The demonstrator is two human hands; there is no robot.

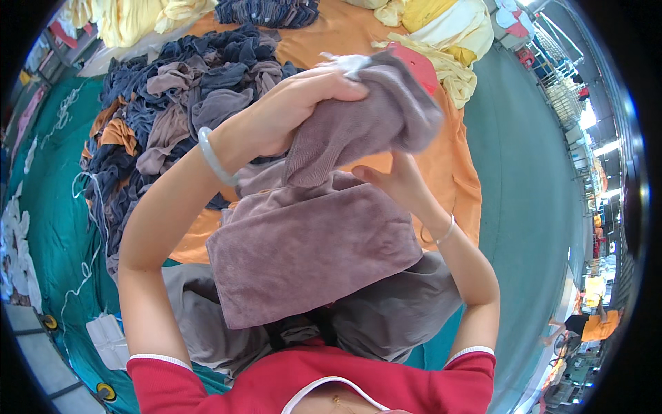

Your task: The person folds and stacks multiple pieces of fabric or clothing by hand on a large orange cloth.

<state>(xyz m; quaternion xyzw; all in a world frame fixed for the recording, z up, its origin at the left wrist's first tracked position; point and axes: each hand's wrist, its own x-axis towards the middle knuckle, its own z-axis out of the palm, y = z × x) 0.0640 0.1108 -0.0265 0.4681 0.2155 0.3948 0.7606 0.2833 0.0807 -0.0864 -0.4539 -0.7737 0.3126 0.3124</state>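
My left hand (323, 90) grips a mauve pile-fabric cloth (357, 121), bunched and lifted above my lap. A white scrap (351, 63) shows at the cloth's upper edge, beside my left fingers. My right hand (395, 178) is raised under the cloth's right end. Its thumb stands apart, and the other fingers are hidden behind the cloth, so its hold is unclear. Across my knees hangs another mauve cloth (315, 253), spread with a smooth flat face towards me. Behind its top edge lie more mauve folds (258, 202).
Left of my arms spreads a heap of dark blue, mauve and orange cloths (222, 83) on an orange sheet (320, 36). Stacked dark cloths (266, 13) lie beyond. A red flat object (416, 67) is partly covered. Yellow fabric (450, 67) lies far right. A person (595, 325) is at right.
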